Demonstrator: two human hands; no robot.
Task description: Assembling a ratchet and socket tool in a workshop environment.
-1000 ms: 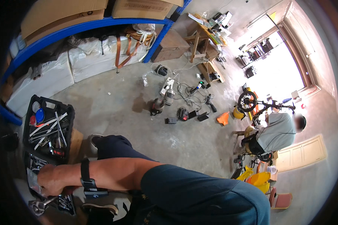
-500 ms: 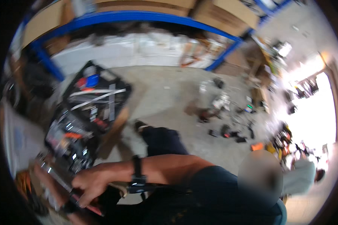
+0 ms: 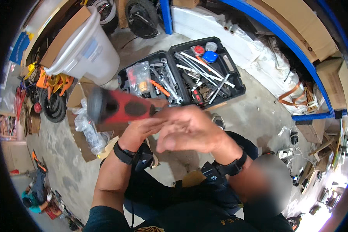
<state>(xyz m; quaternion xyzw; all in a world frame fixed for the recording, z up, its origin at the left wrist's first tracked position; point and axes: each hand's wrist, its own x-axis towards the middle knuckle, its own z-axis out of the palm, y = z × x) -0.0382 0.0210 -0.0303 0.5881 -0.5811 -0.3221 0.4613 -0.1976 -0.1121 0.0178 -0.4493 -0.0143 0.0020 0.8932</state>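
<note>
A tool with a thick red-and-black handle (image 3: 121,108) is raised close in front of me, its butt pointing left. Its working end is hidden by my hands, so its exact kind does not show. My left hand (image 3: 141,129) is closed around its narrow end. Against the left fingers, my right hand (image 3: 193,127) is blurred, with thumb and fingers apart and nothing visible in its grasp. Beyond them on the floor lies an opened black tool case (image 3: 239,83), holding wrenches (image 3: 168,85), an orange coiled piece (image 3: 160,88), metal bars and a blue tape measure (image 3: 210,57).
Left of the case stands a large white bin (image 3: 100,54). A cardboard box (image 3: 79,135) with clear plastic wrap is below it. A blue-framed rack (image 3: 297,46) runs along the right. Another person (image 3: 36,199) is far left. Cables and parts litter the floor at right.
My view has swung left, bringing the bin and box into sight. The tool has come up from low on the left, handle now upward, and my right hand has loosened from its handle.
</note>
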